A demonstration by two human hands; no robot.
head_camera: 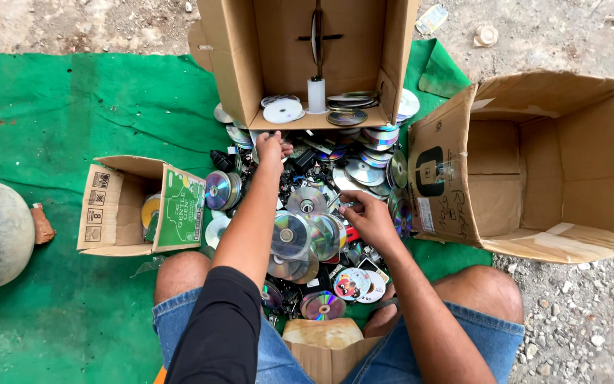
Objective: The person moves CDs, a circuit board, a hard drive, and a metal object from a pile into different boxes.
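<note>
The left hand [271, 146] reaches, fingers curled with its grip unclear, to the box [250, 85] edge, while the right hand [367, 217] pinches something small over the discs [300, 235].

Open brown cardboard box [250, 50], top centre, discs on its lower flap. Large brown cardboard box [556, 163], right, lying on its side, black square mark [429, 171] on the near flap. Small brown cardboard box [111, 206], left, with a green printed flap [181, 208] and small black symbol labels [97, 198].
</note>
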